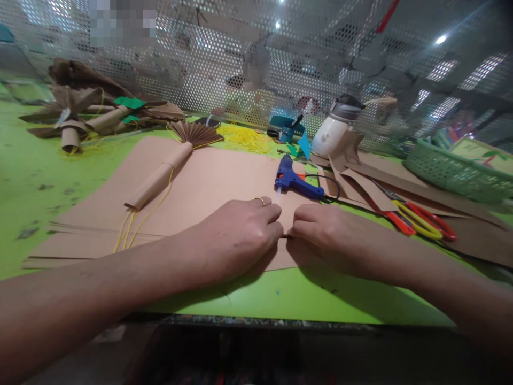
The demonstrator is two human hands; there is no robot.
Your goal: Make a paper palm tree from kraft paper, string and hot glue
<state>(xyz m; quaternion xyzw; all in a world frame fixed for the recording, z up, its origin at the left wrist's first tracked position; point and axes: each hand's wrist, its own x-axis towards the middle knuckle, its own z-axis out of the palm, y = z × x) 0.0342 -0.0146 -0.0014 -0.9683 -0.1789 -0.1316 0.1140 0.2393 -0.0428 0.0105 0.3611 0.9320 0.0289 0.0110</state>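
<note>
Large brown paper sheets lie stacked on the green table, their near edges slightly apart. My left hand rests on the sheets, its fingers curled and pinched at the near part of the paper. Facing it a short gap away, my right hand pinches the same paper. A thin dark fold or edge shows between the fingertips; the fingers hide most of it. Just beyond my hands lies a blue glue gun with a clear glue stick. To the left lies a rolled paper tube with a pleated fan end and yellow strings.
Finished-looking paper pieces sit at the back left. Yellow shreds, a white bottle and a perforated metal screen are behind. Scissors, paper strips and a green basket stand right. The table's front edge is near.
</note>
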